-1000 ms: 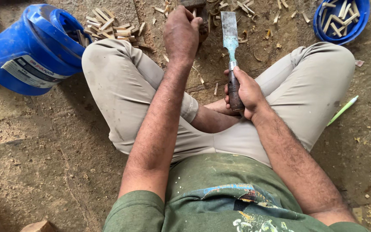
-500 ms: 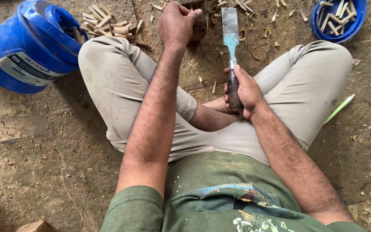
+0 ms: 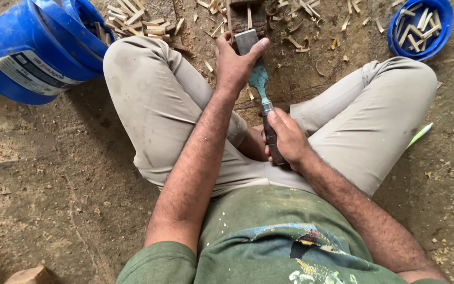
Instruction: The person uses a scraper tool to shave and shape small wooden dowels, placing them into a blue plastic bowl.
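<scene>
Two bare hands on one chisel: left hand up front, fingers curled round the wide metal blade; right hand clenched tight round the dark handle, between two bent knees. One wood block touching the blade tip. Two blue tubs: one big bucket, tipped over; one small bowl full of wood sticks. Many wood chips on dirt floor.

The wood block is cut off by the top edge, perhaps partly hidden.

Soft, even daylight, faint shadows under the legs, sharp focus throughout, slight wide-angle stretch at edges.
</scene>
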